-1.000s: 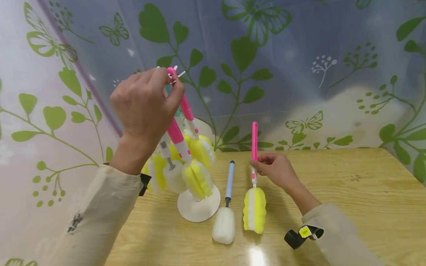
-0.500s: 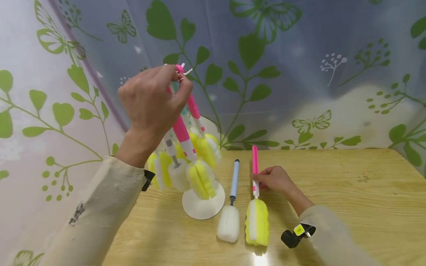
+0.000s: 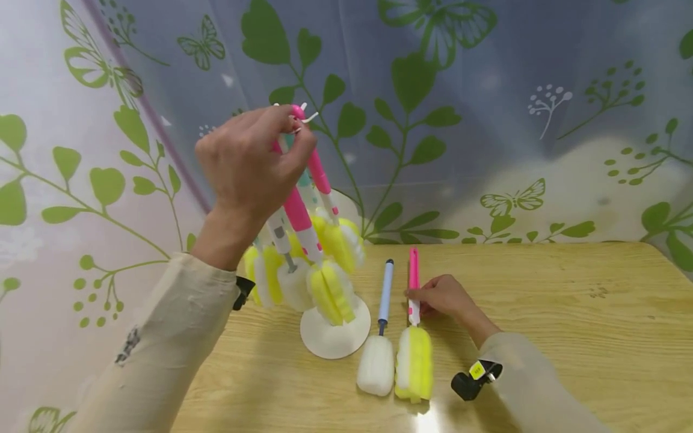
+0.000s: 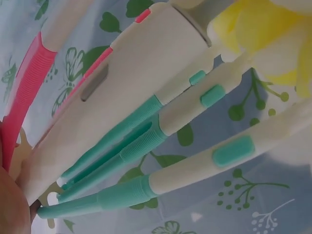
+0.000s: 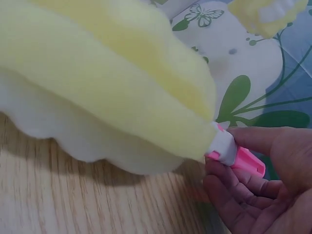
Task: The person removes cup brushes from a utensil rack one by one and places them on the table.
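Calling places from the rack's round white base. I've got two hands, two brushes lying on the wood-grain table and at least six handles hanging over the base.

Right hand, right of the base: thumb and fingers pinch one pink-and-white-handled sponge brush by its handle. That brush lies right of the base as well, handle pointing away, yellow-and-white head toward my head camera. Between it and the base I see one blue-handled sponge brush, white head. The two heads lie side by side; can't tell if they touch.

Left hand, high above the base: fingers curl round the rack's top, by the white hooks. Can't tell whether a handle end is pinched in there too.

Hanging above the base: two pink handles, one white handle with a grey button, three teal handles that I count on the left wrist camera. One white sponge and several yellow-and-white sponges bunch there, overlapping, so no exact yellow count.

Behind the base, a leaf-and-butterfly curtain. Two cream sleeves.
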`<state>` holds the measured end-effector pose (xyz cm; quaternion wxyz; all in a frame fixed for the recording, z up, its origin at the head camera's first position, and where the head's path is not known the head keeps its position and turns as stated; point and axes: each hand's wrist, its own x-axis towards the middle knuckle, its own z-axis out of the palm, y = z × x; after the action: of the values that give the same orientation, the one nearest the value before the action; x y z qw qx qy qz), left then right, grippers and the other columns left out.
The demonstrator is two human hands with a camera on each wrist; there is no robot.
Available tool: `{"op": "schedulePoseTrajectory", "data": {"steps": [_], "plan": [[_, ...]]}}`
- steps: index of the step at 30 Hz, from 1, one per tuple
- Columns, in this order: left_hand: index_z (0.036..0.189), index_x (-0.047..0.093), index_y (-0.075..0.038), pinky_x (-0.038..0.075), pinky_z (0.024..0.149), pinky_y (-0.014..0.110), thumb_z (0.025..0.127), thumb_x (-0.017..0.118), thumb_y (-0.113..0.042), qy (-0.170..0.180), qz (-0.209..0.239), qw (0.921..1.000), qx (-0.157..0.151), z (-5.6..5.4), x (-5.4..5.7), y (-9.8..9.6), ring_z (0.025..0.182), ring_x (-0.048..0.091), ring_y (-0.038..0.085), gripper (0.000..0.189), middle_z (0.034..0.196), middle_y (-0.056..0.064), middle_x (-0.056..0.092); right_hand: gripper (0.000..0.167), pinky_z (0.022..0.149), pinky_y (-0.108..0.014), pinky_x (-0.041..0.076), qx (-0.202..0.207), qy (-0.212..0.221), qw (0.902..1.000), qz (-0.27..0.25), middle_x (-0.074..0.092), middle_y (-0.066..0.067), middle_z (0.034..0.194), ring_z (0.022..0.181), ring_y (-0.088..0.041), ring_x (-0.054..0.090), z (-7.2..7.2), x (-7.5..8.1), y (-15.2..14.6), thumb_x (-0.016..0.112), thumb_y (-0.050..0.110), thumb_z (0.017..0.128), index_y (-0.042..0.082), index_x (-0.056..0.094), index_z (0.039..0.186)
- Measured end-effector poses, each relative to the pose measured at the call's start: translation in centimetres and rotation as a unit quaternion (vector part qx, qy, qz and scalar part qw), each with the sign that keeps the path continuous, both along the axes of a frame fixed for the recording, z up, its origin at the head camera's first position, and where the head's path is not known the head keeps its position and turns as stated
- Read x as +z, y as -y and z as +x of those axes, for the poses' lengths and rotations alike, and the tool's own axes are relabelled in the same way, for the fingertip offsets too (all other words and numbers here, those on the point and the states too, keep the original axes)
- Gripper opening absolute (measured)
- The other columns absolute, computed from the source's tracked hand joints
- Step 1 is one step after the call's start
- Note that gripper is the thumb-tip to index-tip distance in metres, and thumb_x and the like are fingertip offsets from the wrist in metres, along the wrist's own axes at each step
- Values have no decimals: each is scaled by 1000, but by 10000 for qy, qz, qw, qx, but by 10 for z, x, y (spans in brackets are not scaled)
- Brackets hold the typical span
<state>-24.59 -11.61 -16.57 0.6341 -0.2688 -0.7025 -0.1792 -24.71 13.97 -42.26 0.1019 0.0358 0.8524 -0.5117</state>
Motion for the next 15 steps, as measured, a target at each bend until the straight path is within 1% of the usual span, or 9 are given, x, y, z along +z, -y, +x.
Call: {"op": "schedulePoseTrajectory", "data": {"steps": [5, 11, 15], "plan": [[72, 73, -9, 13, 44, 31, 78, 53, -14, -136, 9, 9994, -331, -4, 0, 3, 38, 37, 17, 22, 55, 2, 61, 30, 57, -31, 53, 38, 38, 10000, -31, 62, -6, 59, 54, -16, 61, -1, -3, 3, 73, 25, 82, 0, 64, 68], [72, 74, -8, 15, 43, 29, 78, 54, -13, -270, -46, 9974, -664, -7, 1, 5, 39, 40, 15, 22, 57, 1, 63, 32, 55, -30, 51, 35, 87, 9999, 128, 62, -6, 58, 54, -17, 60, -3, -8, 5, 74, 27, 81, 1, 64, 66], [71, 74, -6, 15, 42, 28, 78, 54, -12, -290, -97, 9959, -848, -9, 3, 7, 38, 41, 15, 22, 57, 2, 63, 32, 54, -29, 50, 6, 88, 9997, 247, 62, -6, 58, 53, -16, 60, -4, -10, 7, 74, 28, 81, 2, 64, 65]]}}
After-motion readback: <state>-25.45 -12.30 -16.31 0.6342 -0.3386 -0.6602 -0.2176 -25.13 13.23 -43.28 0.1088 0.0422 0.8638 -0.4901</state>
